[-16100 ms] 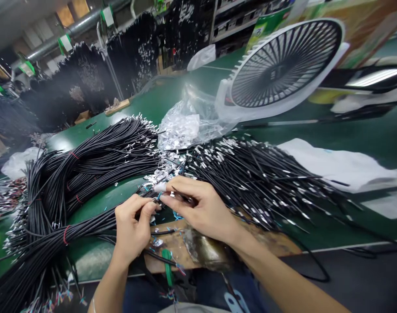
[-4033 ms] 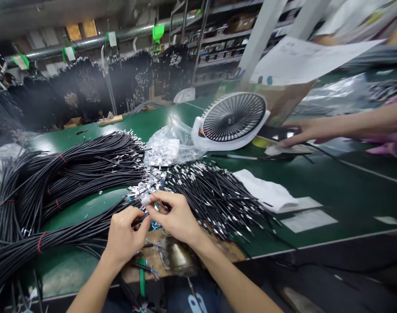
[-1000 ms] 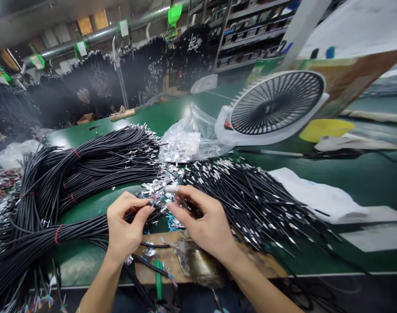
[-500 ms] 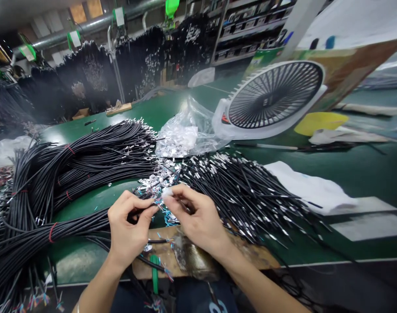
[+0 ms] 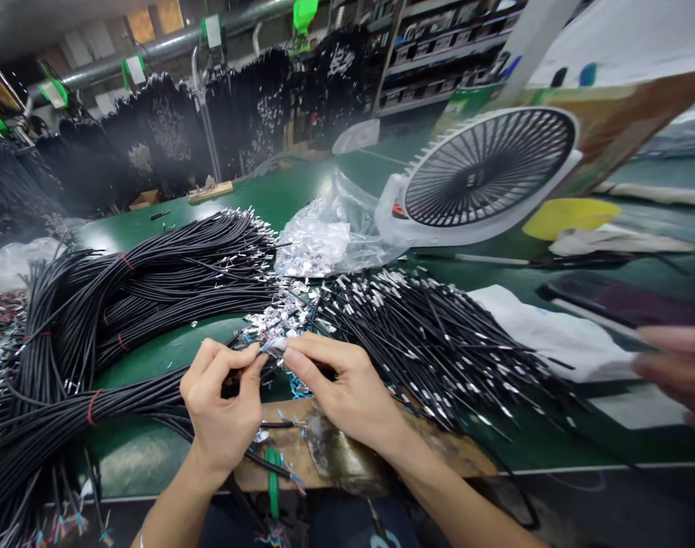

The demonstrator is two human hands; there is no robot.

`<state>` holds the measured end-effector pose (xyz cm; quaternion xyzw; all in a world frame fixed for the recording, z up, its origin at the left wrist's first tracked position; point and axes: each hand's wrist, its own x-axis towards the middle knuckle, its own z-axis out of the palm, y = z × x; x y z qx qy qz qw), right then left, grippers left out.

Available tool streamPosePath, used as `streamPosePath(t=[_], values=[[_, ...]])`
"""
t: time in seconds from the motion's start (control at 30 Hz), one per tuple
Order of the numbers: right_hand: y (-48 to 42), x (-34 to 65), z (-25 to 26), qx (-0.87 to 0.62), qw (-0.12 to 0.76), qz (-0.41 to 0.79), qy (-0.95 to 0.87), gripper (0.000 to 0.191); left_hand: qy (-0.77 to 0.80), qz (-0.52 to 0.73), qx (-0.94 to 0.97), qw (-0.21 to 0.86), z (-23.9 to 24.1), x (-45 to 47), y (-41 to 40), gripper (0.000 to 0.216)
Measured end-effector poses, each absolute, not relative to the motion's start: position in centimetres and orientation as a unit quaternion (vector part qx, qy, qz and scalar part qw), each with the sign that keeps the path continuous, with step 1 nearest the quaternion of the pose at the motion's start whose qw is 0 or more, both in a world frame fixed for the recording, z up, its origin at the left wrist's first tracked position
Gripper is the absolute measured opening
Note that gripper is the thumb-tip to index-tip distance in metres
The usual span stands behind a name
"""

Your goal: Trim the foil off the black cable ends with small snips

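Head view: we see the left hand (image 5: 224, 399) pinching thin coloured wires (image 5: 266, 345) between thumb and forefinger, just on our side of a heap of foil scraps (image 5: 287, 308). Right hand (image 5: 339, 384) meets it at the wire ends, thumb and forefinger drawn close; we cannot tell whether they grip anything. Left of the hands we note a black cable bundle (image 5: 135, 399) with a red tie (image 5: 91, 407); to the right, a spread of short black cables (image 5: 432, 342). Fan (image 5: 484, 171) beyond these. At far right, a co-worker's hand (image 5: 681, 373), blurred, near a dark flat object (image 5: 626, 297)
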<state>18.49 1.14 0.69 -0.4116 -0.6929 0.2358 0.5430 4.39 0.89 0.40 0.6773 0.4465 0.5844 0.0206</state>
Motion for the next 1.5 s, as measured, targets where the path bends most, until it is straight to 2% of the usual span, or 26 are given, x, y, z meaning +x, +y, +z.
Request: streamPosePath(t=[0.37, 0.53, 0.67, 0.93, 1.23, 1.37, 1.5], values=[[1.1, 18.6, 0.8, -0.420, 0.524, 0.265, -0.691, 0.034, 0.428, 0.576, 0.696, -0.015, 0.3, 4.5, 0.9, 0.010], [1.1, 18.3, 0.7, -0.435, 0.533, 0.263, -0.677, 0.031, 0.422, 0.571, 0.704, -0.041, 0.0, 4.7, 0.8, 0.010], [1.1, 18.3, 0.7, -0.456, 0.536, 0.236, -0.671, 0.027, 0.444, 0.533, 0.720, -0.020, -0.1, 4.4, 1.0, 0.007], [1.0, 18.3, 0.6, -0.435, 0.550, 0.175, -0.691, 0.026, 0.484, 0.452, 0.735, 0.145, 1.2, 3.7, 1.0, 0.025], [0.9, 18.5, 0.7, -0.409, 0.555, 0.190, -0.699, 0.020, 0.477, 0.390, 0.631, 0.471, 2.5, 3.2, 1.8, 0.046], [0.9, 18.4, 0.6, -0.413, 0.549, 0.174, -0.706, 0.020, 0.460, 0.379, 0.592, 0.543, 2.8, 3.2, 2.2, 0.052], [1.1, 18.7, 0.5, -0.442, 0.546, 0.107, -0.704, 0.018, 0.452, 0.367, 0.573, 0.577, 2.9, 3.0, 2.5, 0.055]])
